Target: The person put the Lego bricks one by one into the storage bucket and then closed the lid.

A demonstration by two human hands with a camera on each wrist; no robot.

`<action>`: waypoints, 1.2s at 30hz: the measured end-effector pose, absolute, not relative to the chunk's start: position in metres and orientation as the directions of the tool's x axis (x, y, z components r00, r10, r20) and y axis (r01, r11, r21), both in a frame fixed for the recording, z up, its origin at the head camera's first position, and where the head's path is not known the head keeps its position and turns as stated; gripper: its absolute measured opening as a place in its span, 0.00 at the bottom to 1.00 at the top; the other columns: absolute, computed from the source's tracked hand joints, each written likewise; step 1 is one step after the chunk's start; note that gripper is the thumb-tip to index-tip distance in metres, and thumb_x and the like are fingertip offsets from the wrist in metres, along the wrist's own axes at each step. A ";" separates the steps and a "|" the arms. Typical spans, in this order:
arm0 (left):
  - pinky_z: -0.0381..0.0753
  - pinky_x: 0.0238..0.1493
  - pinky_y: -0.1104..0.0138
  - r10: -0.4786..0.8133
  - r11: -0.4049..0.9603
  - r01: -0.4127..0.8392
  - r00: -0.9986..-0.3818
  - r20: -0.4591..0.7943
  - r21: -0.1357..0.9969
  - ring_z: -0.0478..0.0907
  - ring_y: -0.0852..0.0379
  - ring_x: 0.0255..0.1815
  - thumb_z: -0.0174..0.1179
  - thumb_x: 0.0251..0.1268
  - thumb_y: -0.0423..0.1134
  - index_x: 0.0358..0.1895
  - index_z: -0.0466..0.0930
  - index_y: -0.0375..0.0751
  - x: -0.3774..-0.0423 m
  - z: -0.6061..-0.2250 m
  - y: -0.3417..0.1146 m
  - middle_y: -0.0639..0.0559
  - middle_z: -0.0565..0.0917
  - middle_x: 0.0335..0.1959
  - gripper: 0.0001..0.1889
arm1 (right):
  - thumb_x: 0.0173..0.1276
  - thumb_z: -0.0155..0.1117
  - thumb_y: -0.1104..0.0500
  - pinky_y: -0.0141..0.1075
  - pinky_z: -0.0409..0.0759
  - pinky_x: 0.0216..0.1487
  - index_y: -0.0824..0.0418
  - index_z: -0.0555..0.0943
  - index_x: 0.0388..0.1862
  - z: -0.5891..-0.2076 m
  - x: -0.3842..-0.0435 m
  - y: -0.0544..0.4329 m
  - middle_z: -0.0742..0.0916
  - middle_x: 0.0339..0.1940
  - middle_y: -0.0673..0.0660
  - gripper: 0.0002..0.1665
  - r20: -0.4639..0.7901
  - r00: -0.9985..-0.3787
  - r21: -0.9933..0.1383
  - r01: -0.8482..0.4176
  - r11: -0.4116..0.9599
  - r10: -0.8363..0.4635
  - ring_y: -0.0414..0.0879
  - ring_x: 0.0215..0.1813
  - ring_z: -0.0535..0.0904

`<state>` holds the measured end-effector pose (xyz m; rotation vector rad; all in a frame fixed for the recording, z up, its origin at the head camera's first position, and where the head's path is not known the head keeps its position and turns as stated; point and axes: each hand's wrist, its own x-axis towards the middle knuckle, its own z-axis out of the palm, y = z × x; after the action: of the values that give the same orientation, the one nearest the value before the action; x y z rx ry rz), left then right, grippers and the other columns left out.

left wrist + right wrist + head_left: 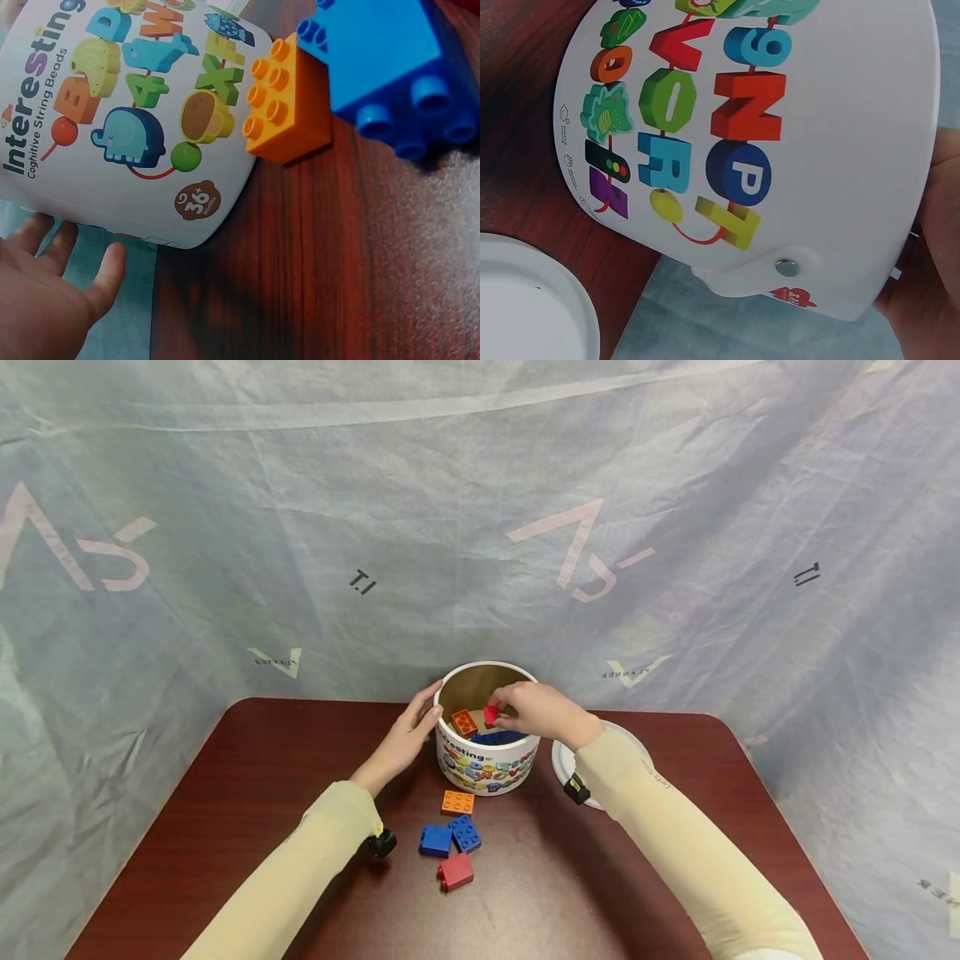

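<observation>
A white round bucket (pixel 487 781) with printed letters and animals stands at the back middle of the table. My left hand (pixel 405 737) rests against its left side, fingertips at the rim; in the left wrist view the fingers (pixel 111 274) are loosely spread. Over the right rim reaches my right hand (pixel 543 710), pinching a red toy brick (pixel 491 715) between thumb and fingers inside the bucket. An orange brick (pixel 463 722) and a blue brick (pixel 498 737) lie inside the bucket. In the right wrist view the bucket wall (pixel 840 150) hides the fingertips.
In front of the bucket lie an orange brick (pixel 457 802), two blue bricks (pixel 435 841) and a red brick (pixel 456 872). A white round lid (pixel 562 764) lies right of the bucket, partly under the right forearm. A grey printed cloth (pixel 450 527) hangs behind the dark red table (pixel 247 810).
</observation>
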<state>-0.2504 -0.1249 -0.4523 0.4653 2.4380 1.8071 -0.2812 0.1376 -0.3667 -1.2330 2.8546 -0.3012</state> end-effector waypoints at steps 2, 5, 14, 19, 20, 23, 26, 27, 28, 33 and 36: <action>0.71 0.68 0.36 0.281 0.257 0.198 -0.952 0.123 0.946 0.60 0.40 0.81 0.46 0.86 0.51 0.85 0.53 0.61 -0.250 -0.453 -0.125 0.43 0.58 0.83 0.30 | 0.73 0.71 0.55 0.42 0.85 0.49 0.58 0.87 0.52 -0.367 -0.281 0.138 0.90 0.47 0.53 0.12 0.049 -0.695 -0.184 -0.713 0.677 -0.718 0.46 0.45 0.86; 0.70 0.68 0.36 0.281 0.259 0.200 -0.952 0.125 0.945 0.59 0.40 0.81 0.46 0.86 0.51 0.85 0.53 0.61 -0.250 -0.454 -0.125 0.43 0.58 0.84 0.30 | 0.74 0.71 0.55 0.44 0.85 0.51 0.59 0.87 0.56 -0.366 -0.280 0.139 0.90 0.52 0.55 0.16 0.039 -0.703 -0.190 -0.703 0.685 -0.710 0.49 0.49 0.87; 0.69 0.70 0.36 0.283 0.266 0.191 -0.952 0.113 0.945 0.59 0.41 0.82 0.47 0.85 0.53 0.85 0.53 0.62 -0.251 -0.456 -0.124 0.46 0.57 0.84 0.31 | 0.73 0.71 0.55 0.47 0.83 0.58 0.60 0.87 0.56 -0.352 -0.267 0.156 0.89 0.54 0.56 0.17 0.118 -0.707 -0.226 -0.703 0.675 -0.697 0.51 0.55 0.86; 0.70 0.69 0.37 0.280 0.265 0.195 -0.953 0.118 0.944 0.59 0.41 0.82 0.47 0.86 0.52 0.85 0.53 0.61 -0.251 -0.454 -0.123 0.46 0.57 0.84 0.30 | 0.71 0.73 0.56 0.49 0.83 0.58 0.62 0.87 0.56 -0.346 -0.257 0.171 0.89 0.53 0.58 0.18 0.179 -0.709 -0.229 -0.704 0.672 -0.682 0.53 0.55 0.85; 0.70 0.70 0.37 0.280 0.264 0.194 -0.953 0.117 0.945 0.59 0.41 0.82 0.47 0.86 0.51 0.85 0.53 0.60 -0.251 -0.453 -0.123 0.45 0.57 0.84 0.30 | 0.71 0.73 0.56 0.49 0.83 0.58 0.62 0.86 0.56 -0.346 -0.254 0.174 0.89 0.53 0.58 0.18 0.190 -0.709 -0.231 -0.704 0.671 -0.679 0.53 0.54 0.85; 0.70 0.70 0.36 0.281 0.263 0.199 -0.952 0.122 0.944 0.59 0.41 0.82 0.47 0.86 0.52 0.85 0.53 0.60 -0.251 -0.453 -0.123 0.45 0.57 0.84 0.31 | 0.71 0.73 0.55 0.49 0.84 0.55 0.64 0.86 0.56 -0.348 -0.249 0.185 0.89 0.52 0.59 0.19 0.242 -0.704 -0.234 -0.710 0.664 -0.667 0.53 0.53 0.86; 0.69 0.70 0.36 0.281 0.261 0.195 -0.952 0.119 0.945 0.58 0.40 0.82 0.47 0.86 0.51 0.85 0.53 0.58 -0.249 -0.449 -0.122 0.44 0.57 0.84 0.30 | 0.72 0.73 0.53 0.50 0.83 0.56 0.64 0.86 0.56 -0.352 -0.245 0.196 0.88 0.52 0.60 0.21 0.301 -0.710 -0.247 -0.703 0.666 -0.637 0.54 0.53 0.85; 0.69 0.70 0.36 0.282 0.262 0.198 -0.952 0.121 0.945 0.58 0.40 0.82 0.47 0.86 0.51 0.85 0.53 0.58 -0.249 -0.450 -0.122 0.44 0.56 0.84 0.31 | 0.71 0.73 0.52 0.50 0.83 0.57 0.64 0.85 0.57 -0.354 -0.245 0.200 0.88 0.53 0.60 0.22 0.317 -0.713 -0.251 -0.699 0.670 -0.625 0.54 0.55 0.85; 0.69 0.70 0.36 0.281 0.262 0.197 -0.952 0.120 0.945 0.58 0.40 0.82 0.47 0.86 0.51 0.85 0.53 0.58 -0.249 -0.450 -0.123 0.44 0.56 0.84 0.30 | 0.72 0.73 0.51 0.51 0.83 0.58 0.64 0.85 0.58 -0.356 -0.244 0.203 0.88 0.53 0.60 0.23 0.326 -0.721 -0.257 -0.690 0.677 -0.611 0.55 0.56 0.84; 0.69 0.70 0.36 0.283 0.263 0.200 -0.951 0.123 0.944 0.58 0.40 0.82 0.47 0.86 0.52 0.85 0.53 0.59 -0.250 -0.454 -0.125 0.44 0.56 0.84 0.31 | 0.71 0.73 0.44 0.57 0.78 0.65 0.64 0.80 0.68 -0.369 -0.242 0.213 0.84 0.64 0.62 0.35 0.312 -0.789 -0.325 -0.612 0.721 -0.530 0.58 0.66 0.78; 0.69 0.70 0.36 0.281 0.259 0.198 -0.952 0.123 0.945 0.59 0.40 0.82 0.48 0.86 0.52 0.85 0.53 0.60 -0.251 -0.454 -0.126 0.45 0.57 0.84 0.31 | 0.70 0.71 0.38 0.60 0.72 0.71 0.62 0.74 0.75 -0.377 -0.240 0.214 0.77 0.73 0.61 0.44 0.251 -0.838 -0.387 -0.545 0.744 -0.484 0.59 0.74 0.71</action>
<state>-0.2507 -0.1256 -0.4543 0.4645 2.4364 1.8120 -0.2403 0.2141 -0.3774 -0.9069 3.0577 -0.7477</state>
